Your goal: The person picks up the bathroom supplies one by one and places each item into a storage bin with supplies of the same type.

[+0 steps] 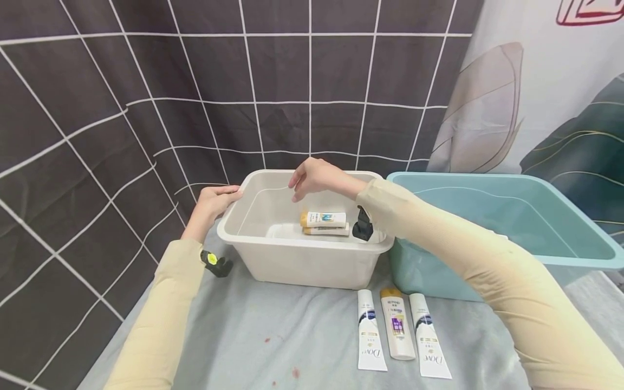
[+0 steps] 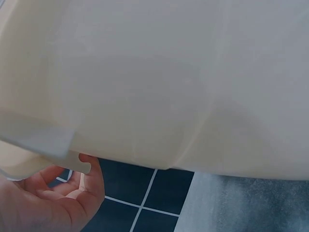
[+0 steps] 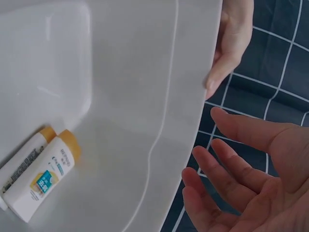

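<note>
My left hand (image 1: pixel 215 207) grips the left rim of a white plastic bin (image 1: pixel 302 260). In the left wrist view the fingers of that left hand (image 2: pixel 72 198) curl around the lip from below, and the thumb shows on the rim in the head view. Over the bin's back part hovers my right hand (image 1: pixel 319 176), fingers loosely bent and nothing between them. Two white bottles with yellow caps lie side by side on the bin floor, the nearer-to-camera bottle (image 3: pixel 46 176) partly covering the other bottle (image 3: pixel 24 157).
A blue bin (image 1: pixel 487 216) stands right of the white one, its inside partly hidden by my right arm. In front lie a Dove tube (image 1: pixel 370 330), a yellow-capped bottle (image 1: pixel 397 325) and another Dove tube (image 1: pixel 430 338) on the grey cloth (image 1: pixel 258 336). Dark gridded curtain (image 1: pixel 283 70) hangs behind.
</note>
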A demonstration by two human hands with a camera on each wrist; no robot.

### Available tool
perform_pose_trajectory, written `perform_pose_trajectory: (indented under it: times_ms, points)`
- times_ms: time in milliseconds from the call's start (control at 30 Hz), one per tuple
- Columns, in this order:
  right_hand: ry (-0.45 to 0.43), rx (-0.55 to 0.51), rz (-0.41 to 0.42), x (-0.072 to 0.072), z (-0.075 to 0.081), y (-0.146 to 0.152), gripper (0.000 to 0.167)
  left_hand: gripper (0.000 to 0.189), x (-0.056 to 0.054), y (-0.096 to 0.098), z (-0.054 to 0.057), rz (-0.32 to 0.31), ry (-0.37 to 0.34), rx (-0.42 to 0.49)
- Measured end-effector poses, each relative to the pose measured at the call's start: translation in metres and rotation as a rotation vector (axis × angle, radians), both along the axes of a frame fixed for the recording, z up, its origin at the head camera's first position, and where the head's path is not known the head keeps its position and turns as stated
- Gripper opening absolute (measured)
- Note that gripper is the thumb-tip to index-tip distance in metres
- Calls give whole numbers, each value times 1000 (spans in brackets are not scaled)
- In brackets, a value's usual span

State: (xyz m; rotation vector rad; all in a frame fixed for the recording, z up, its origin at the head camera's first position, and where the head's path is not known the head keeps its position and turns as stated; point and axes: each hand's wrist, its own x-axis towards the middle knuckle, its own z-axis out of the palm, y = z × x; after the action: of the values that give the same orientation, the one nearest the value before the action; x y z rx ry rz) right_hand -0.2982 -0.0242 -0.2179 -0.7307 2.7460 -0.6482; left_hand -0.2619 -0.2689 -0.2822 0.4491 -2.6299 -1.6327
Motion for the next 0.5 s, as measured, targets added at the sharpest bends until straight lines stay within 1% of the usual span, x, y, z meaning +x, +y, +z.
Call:
perform_pose_trajectory:
  times_ms: [200, 500]
  points:
    - [-13, -21, 0, 3, 4, 1, 29, 45, 0, -1, 0, 5, 4, -5]
    - [-22, -41, 3, 6, 5, 6, 30, 44, -1, 1, 0, 25, -4, 9]
